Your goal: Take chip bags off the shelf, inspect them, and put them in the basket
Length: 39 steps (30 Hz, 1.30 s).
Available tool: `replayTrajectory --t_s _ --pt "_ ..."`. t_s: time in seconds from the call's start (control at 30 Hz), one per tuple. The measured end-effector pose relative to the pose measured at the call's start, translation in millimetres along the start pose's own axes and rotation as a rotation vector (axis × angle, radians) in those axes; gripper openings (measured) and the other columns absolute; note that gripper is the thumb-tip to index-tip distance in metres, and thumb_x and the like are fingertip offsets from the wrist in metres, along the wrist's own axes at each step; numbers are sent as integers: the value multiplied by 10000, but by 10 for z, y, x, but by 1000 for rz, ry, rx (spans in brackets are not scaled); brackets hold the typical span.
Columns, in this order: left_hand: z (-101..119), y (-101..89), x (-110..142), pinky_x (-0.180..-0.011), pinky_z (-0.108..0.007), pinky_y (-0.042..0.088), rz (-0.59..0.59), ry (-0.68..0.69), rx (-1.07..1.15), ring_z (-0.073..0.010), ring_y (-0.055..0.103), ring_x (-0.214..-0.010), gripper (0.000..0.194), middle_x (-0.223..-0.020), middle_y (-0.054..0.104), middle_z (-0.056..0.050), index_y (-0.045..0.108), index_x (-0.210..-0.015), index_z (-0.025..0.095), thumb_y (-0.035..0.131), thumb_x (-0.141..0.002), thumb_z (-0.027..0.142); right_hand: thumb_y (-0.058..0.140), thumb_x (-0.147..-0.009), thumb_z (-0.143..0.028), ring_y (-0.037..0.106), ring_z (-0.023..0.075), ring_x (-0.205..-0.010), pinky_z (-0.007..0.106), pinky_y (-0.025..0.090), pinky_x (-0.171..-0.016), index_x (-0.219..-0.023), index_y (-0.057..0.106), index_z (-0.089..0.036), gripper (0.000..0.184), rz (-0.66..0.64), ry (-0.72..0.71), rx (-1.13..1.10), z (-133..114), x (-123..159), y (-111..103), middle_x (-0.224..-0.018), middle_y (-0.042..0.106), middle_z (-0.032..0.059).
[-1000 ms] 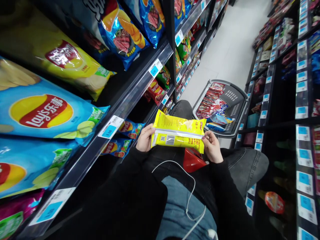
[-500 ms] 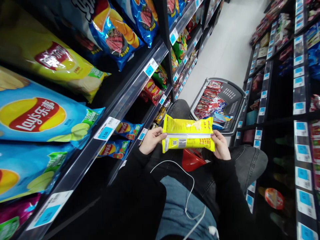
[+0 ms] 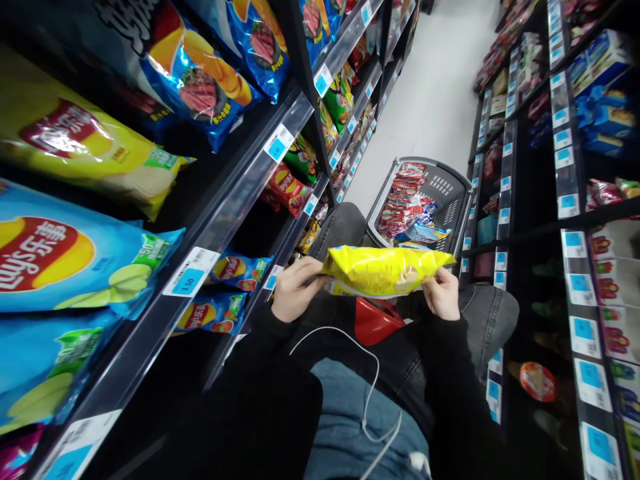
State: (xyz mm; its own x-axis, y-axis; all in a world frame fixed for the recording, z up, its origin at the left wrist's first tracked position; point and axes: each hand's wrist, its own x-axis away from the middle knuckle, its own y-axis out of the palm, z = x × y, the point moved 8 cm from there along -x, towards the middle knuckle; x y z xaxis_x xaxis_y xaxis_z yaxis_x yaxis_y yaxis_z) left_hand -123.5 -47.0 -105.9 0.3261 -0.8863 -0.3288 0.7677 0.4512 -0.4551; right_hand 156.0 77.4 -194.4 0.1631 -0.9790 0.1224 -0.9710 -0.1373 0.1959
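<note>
I hold a yellow chip bag (image 3: 387, 270) level in front of me with both hands. My left hand (image 3: 295, 290) grips its left end and my right hand (image 3: 443, 293) grips its right end, fingers closed on the edges. The bag's edge now faces the camera, with its printed back turned down. Under it a red object (image 3: 373, 320) rests on my lap. A grey shopping basket (image 3: 453, 193) with several snack packets stands on the floor just beyond the bag.
Shelves of chip bags (image 3: 75, 253) run along my left with price tags (image 3: 187, 273) on the rails. Another shelf unit (image 3: 575, 200) lines the right. The white-floored aisle (image 3: 435, 100) stretches ahead. A white earphone cable (image 3: 367, 373) hangs over my chest.
The bag has risen slightly and rolled so its barcode side no longer faces me. The view has shifted right and forward along the aisle.
</note>
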Motion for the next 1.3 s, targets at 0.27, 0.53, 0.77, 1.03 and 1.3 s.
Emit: replayTrajectory --t_s 0.27,0.53,0.77,1.03,1.3 --pt "304 -63 -67 -855 -425 532 25 334 144 -206 644 -907 145 -804 698 -10 715 -817 259 660 -740 149 707 -646 -239 587 225 -948 448 435 -906 -601 633 -235 87 -82 -292 53 -434 55 72 -796 552 11" --pt "264 -24 -109 -774 -360 537 76 223 87 -204 666 -850 86 -785 710 -24 698 -701 219 639 -761 202 681 -674 -237 600 232 -972 461 423 -930 -597 610 -224 106 -28 -353 121 -521 93 36 -908 618 23" --pt "-302 381 -347 -581 -274 542 4 -409 210 -152 627 -600 232 -684 681 -17 672 -770 136 736 -613 295 657 -713 -371 533 125 -621 261 449 -611 -785 602 -179 212 198 -265 400 -476 -196 -274 -699 583 -5" --pt "-511 1501 -1431 -636 -316 552 -182 -510 585 -123 614 -568 369 -656 643 -36 621 -851 66 779 -582 263 479 -826 -336 551 180 -734 330 443 -694 -851 569 -154 205 463 -604 949 -1306 -876 -369 -797 585 58" --pt "-1028 2048 -1553 -871 -332 473 -618 -357 -292 -219 640 -936 327 -978 679 -128 590 -1089 120 600 -795 265 402 -845 -210 540 178 -758 294 421 -684 -863 604 -157 210 201 -716 1289 -974 -1411 -222 -826 586 69"
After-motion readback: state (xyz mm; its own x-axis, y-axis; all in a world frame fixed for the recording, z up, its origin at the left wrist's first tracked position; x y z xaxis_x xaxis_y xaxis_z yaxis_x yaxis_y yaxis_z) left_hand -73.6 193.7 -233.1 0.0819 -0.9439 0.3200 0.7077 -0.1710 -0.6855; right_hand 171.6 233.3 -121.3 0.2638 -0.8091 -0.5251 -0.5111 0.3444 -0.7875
